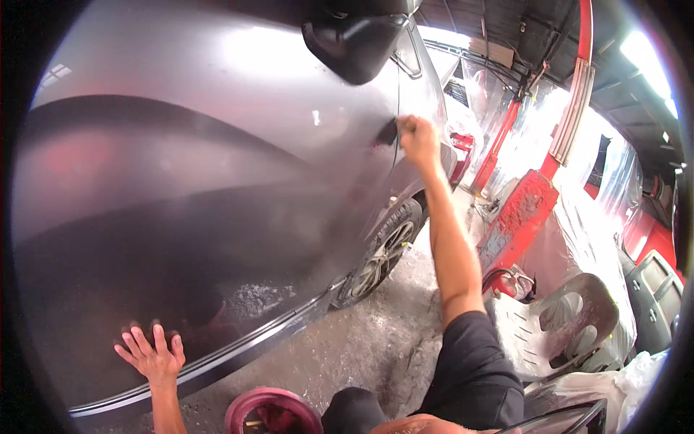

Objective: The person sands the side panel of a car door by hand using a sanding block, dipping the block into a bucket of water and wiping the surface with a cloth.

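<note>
A dull grey car door panel (188,224) fills the left and middle of the head view. My left hand (152,354) rests against its lower part, fingers spread, above a bright trim strip (231,354). My right arm is stretched far ahead. The right hand (419,141) is closed at the panel's far edge, by the door gap. A dark patch beside it may be its reflection; anything inside the fingers is hidden. Between the hands, low on the panel, lies a rough whitish patch (260,298). A black side mirror (356,45) juts out above.
Near my knees stands a pinkish-red bucket (238,414) with dark red cloth inside. A car wheel (383,253) shows beyond the panel. To the right are a red lift post (522,210), a dusty plastic chair (520,336) and plastic sheeting (578,231).
</note>
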A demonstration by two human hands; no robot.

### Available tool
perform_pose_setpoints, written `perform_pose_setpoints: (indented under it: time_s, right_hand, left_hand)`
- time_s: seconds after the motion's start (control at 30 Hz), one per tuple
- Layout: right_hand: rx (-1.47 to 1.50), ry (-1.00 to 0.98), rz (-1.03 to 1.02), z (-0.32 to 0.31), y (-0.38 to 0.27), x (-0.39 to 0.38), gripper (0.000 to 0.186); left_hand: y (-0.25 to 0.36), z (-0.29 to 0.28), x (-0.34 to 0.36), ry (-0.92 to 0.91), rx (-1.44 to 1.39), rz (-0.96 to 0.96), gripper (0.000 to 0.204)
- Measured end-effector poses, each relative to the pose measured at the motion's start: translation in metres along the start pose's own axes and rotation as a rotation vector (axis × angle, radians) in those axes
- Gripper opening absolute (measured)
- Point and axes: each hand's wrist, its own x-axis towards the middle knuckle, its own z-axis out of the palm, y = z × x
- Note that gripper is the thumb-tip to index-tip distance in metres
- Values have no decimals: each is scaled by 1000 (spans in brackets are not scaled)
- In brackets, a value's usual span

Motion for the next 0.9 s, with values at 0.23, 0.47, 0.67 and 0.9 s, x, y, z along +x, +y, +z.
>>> perform_pose_setpoints:
  time_s: [0.23,0.47,0.67,0.9]
  right_hand:
    - [167,171,238,61,-43,-191,22]
    - [163,259,430,108,-103,-301,18]
    - [38,-727,544,125,-115,-418,13]
    - [507,-1039,-43,65,-213,-415,37]
  left_hand:
    - [14,-20,13,-59,-129,-74,58]
    - [48,-123,-53,-918,-852,-58,38]
    - [38,-140,-91,-1569,-953,-134,42]
    - [48,-150,-50,-1318,-898,-215,47]
